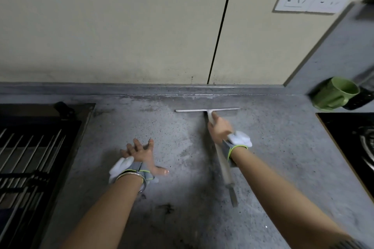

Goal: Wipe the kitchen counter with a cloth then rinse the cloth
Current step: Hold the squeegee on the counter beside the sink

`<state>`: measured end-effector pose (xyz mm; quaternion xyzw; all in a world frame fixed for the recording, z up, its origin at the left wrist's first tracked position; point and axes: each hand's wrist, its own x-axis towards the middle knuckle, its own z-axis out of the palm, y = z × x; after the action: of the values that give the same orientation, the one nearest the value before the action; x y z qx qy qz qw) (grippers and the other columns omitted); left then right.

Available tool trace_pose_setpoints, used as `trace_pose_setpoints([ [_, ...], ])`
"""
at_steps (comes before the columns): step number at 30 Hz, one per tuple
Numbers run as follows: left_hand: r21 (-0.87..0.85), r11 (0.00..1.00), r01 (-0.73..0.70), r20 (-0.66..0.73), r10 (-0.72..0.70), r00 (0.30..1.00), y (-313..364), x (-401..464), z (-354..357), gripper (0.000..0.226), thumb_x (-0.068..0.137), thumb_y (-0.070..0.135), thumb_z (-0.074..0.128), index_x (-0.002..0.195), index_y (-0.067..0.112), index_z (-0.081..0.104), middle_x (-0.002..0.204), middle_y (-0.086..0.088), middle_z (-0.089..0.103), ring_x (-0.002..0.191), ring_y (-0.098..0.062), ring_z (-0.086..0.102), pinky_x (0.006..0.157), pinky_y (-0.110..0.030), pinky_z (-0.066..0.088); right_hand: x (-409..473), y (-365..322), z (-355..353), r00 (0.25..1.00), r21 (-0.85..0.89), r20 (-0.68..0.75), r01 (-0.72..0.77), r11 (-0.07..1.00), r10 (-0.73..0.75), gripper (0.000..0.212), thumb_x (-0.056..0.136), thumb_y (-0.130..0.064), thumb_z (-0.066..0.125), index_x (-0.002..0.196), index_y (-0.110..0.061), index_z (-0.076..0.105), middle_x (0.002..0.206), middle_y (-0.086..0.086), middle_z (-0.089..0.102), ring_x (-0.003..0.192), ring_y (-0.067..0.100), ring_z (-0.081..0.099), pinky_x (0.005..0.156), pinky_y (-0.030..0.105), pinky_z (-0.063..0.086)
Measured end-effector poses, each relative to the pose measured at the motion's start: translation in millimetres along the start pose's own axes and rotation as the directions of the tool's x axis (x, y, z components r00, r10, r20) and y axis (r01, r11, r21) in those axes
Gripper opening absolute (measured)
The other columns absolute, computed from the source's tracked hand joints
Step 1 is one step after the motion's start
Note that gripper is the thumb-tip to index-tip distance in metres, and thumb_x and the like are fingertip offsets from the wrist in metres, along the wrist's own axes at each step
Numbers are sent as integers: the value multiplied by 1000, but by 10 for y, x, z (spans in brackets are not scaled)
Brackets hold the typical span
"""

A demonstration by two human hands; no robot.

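No cloth is visible; instead the right hand [219, 128] grips the handle of a white squeegee [207, 110], its blade lying on the grey counter [182, 168] near the back wall [121, 26]. The left hand [139, 152] presses flat just beside it, fingers spread wide. A hard pull could fling dirty water off the front edge or toward the hob [354, 137]; the green mug [334, 94] sits well apart. Motion blurs the handle's lower end, and the dark rack [30, 147] at left is cut off.

Right hand [219, 130] grips squeegee [208, 110] handle, blade on counter [182, 168] near wall [121, 26]. Left hand [139, 152] flat on counter, fingers spread. Green mug [334, 94] right of squeegee.
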<state>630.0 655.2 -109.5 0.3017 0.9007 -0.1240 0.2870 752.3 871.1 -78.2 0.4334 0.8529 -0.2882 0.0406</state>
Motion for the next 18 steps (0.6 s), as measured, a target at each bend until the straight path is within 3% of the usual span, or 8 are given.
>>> trace_pose_setpoints([
  [7,2,999,-51,70,50,996,-56,16,-55,130,57,84,59,150,28,-11,155,-22,-11,140,-49,2,112,-61,16,-912,147,183,999,-9,34,-38,999,38,53,98,-24,38,149,-26,20,127,25,56,117,41,51,94,39,41],
  [12,-4,1000,-29,86,29,996,-114,84,-87,129,56,86,57,149,31,-13,156,-17,-14,141,-46,2,114,-56,17,-1550,251,402,999,-41,19,-29,999,30,54,99,-27,36,149,-33,15,117,24,61,108,42,57,85,39,44],
  [18,-164,986,-33,-88,19,996,-162,2,167,90,81,78,34,151,34,-4,157,-16,-11,144,-39,-6,116,-55,9,-2375,422,617,998,-39,-4,-62,997,62,52,100,-30,33,148,-33,14,105,21,67,100,38,62,77,38,45],
])
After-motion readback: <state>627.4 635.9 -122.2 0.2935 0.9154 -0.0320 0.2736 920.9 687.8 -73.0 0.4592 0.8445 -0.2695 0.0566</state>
